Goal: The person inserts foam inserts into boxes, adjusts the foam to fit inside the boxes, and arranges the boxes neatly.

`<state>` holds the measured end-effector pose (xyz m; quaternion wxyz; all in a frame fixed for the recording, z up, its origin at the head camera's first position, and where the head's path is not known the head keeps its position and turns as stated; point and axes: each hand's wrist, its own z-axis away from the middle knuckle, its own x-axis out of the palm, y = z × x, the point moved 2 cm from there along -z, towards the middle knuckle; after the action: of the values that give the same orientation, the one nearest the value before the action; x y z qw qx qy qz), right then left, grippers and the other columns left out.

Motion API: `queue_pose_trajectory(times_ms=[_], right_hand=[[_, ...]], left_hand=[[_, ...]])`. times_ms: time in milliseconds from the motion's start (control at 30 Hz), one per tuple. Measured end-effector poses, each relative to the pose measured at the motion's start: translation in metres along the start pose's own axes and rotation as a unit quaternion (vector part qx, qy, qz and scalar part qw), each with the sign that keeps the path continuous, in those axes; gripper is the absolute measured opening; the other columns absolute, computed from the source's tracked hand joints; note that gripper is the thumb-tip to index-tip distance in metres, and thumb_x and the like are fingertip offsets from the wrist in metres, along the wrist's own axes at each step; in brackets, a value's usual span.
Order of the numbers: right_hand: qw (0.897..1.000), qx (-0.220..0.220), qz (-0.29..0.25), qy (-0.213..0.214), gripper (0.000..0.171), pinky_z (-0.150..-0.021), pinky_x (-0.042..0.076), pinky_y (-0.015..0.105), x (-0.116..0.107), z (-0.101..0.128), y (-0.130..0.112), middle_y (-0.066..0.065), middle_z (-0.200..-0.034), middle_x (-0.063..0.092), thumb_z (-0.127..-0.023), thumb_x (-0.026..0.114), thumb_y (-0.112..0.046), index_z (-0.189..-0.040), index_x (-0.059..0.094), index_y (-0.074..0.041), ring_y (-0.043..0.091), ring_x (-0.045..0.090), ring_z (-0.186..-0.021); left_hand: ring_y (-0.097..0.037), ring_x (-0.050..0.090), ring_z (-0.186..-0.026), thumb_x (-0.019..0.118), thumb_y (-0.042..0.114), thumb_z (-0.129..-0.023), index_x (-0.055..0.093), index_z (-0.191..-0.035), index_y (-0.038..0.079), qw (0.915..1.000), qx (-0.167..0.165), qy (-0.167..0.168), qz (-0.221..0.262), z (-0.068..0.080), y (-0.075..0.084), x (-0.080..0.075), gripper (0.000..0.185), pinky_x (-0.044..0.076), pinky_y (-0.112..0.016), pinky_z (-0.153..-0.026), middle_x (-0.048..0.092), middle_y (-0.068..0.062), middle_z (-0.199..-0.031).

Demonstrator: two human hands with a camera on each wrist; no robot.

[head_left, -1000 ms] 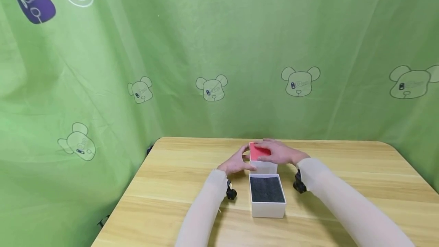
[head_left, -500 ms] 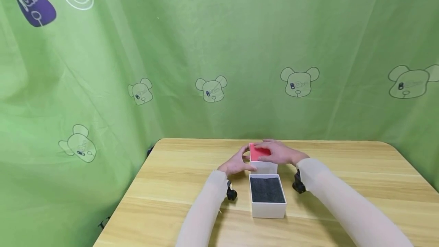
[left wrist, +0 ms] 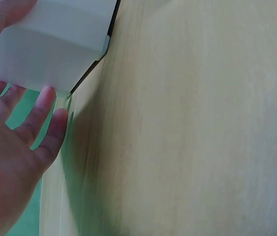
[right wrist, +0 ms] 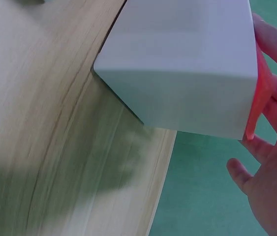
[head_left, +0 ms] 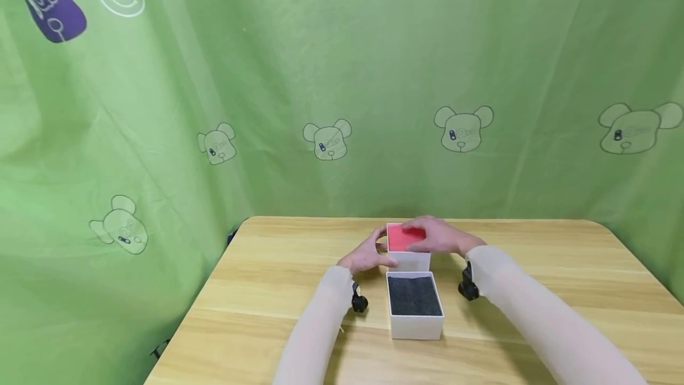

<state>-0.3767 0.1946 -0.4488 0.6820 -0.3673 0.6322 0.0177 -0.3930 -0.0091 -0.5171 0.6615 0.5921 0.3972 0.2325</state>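
Note:
A white open-topped box (head_left: 408,261) stands toward the back of the table, with a smooth red piece (head_left: 398,239) filling its top. My left hand (head_left: 366,254) holds this box by its left side, thumb on the near face and fingers along the side, as the left wrist view shows. Over the red piece lies my right hand (head_left: 440,236), thumb and fingers spread apart on it. In the right wrist view, the red edge (right wrist: 260,96) rises slightly past the rim under the fingers. Right in front sits a second white box (head_left: 417,328) containing a folded dark cloth (head_left: 414,296).
Both boxes stand on a light wooden table (head_left: 278,290). A green curtain (head_left: 385,76) with bear prints hangs behind and to the left of it. Black wrist cameras are strapped at both sleeve cuffs.
My right hand has shifted slightly right across the red piece, showing more of it. My left hand keeps its hold, and both boxes stay where they were.

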Motion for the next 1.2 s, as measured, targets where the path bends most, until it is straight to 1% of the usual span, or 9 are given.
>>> queue_pose_trajectory(times_ms=[133,200,400,467,533,667,833,967,1200], right_hand=[[1.000,0.003,-0.019,-0.007,0.064,-0.089,0.044,0.046,0.001,-0.003,0.001,0.013,-0.127,0.056,-0.081,0.073,-0.042,-0.130,0.057,-0.005,0.026,0.052,-0.106],[1.000,0.009,-0.023,-0.009,0.065,-0.089,0.044,0.045,0.001,-0.004,0.001,0.013,-0.127,0.056,-0.080,0.073,-0.043,-0.130,0.057,-0.004,0.026,0.053,-0.107],[1.000,-0.003,-0.026,-0.005,0.065,-0.090,0.045,0.045,-0.003,0.000,-0.001,0.013,-0.124,0.058,-0.079,0.074,-0.042,-0.128,0.057,-0.002,0.026,0.054,-0.106],[1.000,-0.014,-0.023,0.001,0.065,-0.090,0.045,0.046,-0.006,0.001,-0.001,0.014,-0.122,0.059,-0.079,0.075,-0.040,-0.127,0.058,-0.001,0.028,0.055,-0.106],[1.000,-0.013,-0.027,0.007,0.063,-0.091,0.045,0.048,-0.008,0.003,0.000,0.013,-0.121,0.060,-0.078,0.076,-0.038,-0.126,0.058,-0.001,0.029,0.055,-0.106],[0.999,0.007,-0.039,0.005,0.064,-0.094,0.041,0.052,-0.008,0.005,0.004,0.014,-0.124,0.058,-0.078,0.076,-0.037,-0.129,0.057,-0.004,0.032,0.052,-0.112],[0.997,0.033,-0.062,-0.014,0.063,-0.096,0.040,0.053,-0.005,0.006,0.008,0.015,-0.128,0.055,-0.079,0.075,-0.036,-0.131,0.056,-0.005,0.033,0.050,-0.116],[0.997,0.038,-0.061,-0.019,0.063,-0.097,0.040,0.053,-0.003,0.006,0.011,0.016,-0.129,0.055,-0.080,0.074,-0.038,-0.131,0.056,-0.005,0.034,0.049,-0.117],[0.999,0.021,-0.041,0.003,0.066,-0.096,0.039,0.054,-0.008,0.010,0.014,0.013,-0.125,0.058,-0.076,0.076,-0.043,-0.128,0.058,-0.006,0.035,0.050,-0.116]], left_hand=[[-0.025,0.046,-0.122,0.078,-0.001,-0.075,0.019,-0.149,0.012,1.0000,0.000,-0.002,0.006,-0.001,-0.002,-0.001,0.096,0.048,-0.027,-0.089,0.029,-0.001,-0.149],[-0.024,0.046,-0.122,0.078,-0.001,-0.075,0.019,-0.149,0.013,1.0000,-0.002,-0.001,0.005,-0.002,-0.003,-0.002,0.095,0.048,-0.027,-0.089,0.029,0.000,-0.148],[-0.022,0.046,-0.122,0.079,0.001,-0.074,0.020,-0.149,0.014,1.0000,-0.003,0.002,0.000,-0.005,-0.005,-0.001,0.095,0.046,-0.026,-0.091,0.030,0.002,-0.148],[-0.021,0.047,-0.122,0.079,0.001,-0.074,0.020,-0.149,0.014,1.0000,-0.001,0.004,-0.001,-0.005,-0.005,-0.001,0.095,0.046,-0.026,-0.091,0.030,0.001,-0.148],[-0.020,0.047,-0.121,0.079,0.001,-0.074,0.020,-0.149,0.014,1.0000,-0.003,0.005,-0.005,-0.004,-0.004,-0.001,0.096,0.046,-0.026,-0.091,0.030,0.001,-0.148],[-0.020,0.048,-0.121,0.078,0.001,-0.074,0.021,-0.148,0.014,1.0000,-0.006,0.006,-0.002,-0.003,-0.003,-0.001,0.095,0.047,-0.027,-0.091,0.030,0.001,-0.148],[-0.023,0.046,-0.123,0.077,-0.001,-0.075,0.017,-0.150,0.011,1.0000,-0.002,0.001,0.003,-0.001,-0.001,-0.001,0.096,0.047,-0.028,-0.092,0.028,-0.003,-0.150],[-0.024,0.046,-0.124,0.076,-0.002,-0.076,0.016,-0.150,0.010,1.0000,-0.002,-0.001,0.006,0.000,-0.001,0.001,0.096,0.046,-0.027,-0.092,0.028,-0.004,-0.150],[-0.023,0.046,-0.123,0.077,-0.001,-0.075,0.017,-0.150,0.011,1.0000,-0.004,0.006,0.003,-0.001,-0.003,0.001,0.097,0.046,-0.027,-0.093,0.027,-0.003,-0.150]])
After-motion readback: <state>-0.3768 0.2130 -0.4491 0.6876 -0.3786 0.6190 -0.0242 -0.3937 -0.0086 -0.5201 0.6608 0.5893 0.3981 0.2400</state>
